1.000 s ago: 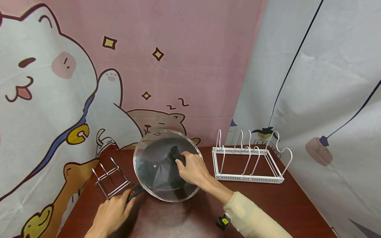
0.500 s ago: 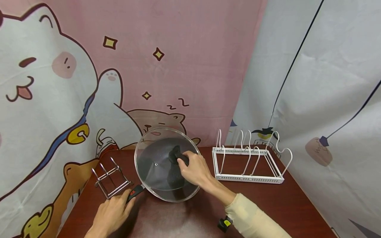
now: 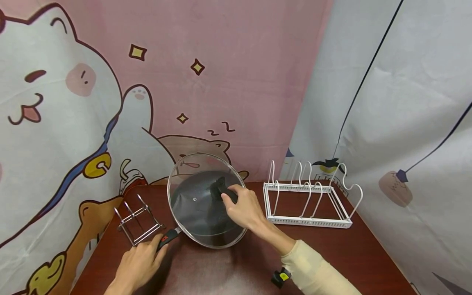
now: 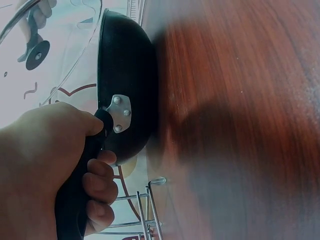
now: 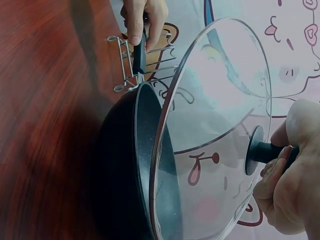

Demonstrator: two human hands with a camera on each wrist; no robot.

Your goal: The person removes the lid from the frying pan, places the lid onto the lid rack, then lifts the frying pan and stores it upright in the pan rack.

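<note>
A black frying pan (image 4: 127, 60) stands on the table, and my left hand (image 3: 138, 262) grips its black handle (image 3: 169, 238) with the fingers curled round it. Over the pan is a clear glass lid (image 3: 197, 213) with a metal rim. My right hand (image 3: 245, 207) holds the lid by its black knob (image 3: 224, 189), as the right wrist view shows too. The lid leans at an angle, its far side raised above the pan and its near edge close to the pan's rim. Through the glass the dark inside of the pan shows.
Beside my left hand stands a small chrome wire rack (image 3: 135, 215). A white rack (image 3: 309, 221) with several upright wire loops is at the right of the brown table (image 3: 210, 272). Printed cloth (image 3: 250, 82) hangs behind the table. A small black and yellow device (image 3: 282, 277) sits under my right sleeve.
The lid has tilted up further, its far edge rising, and my right hand has shifted slightly to the right with it. The left hand and the pan have stayed put.
</note>
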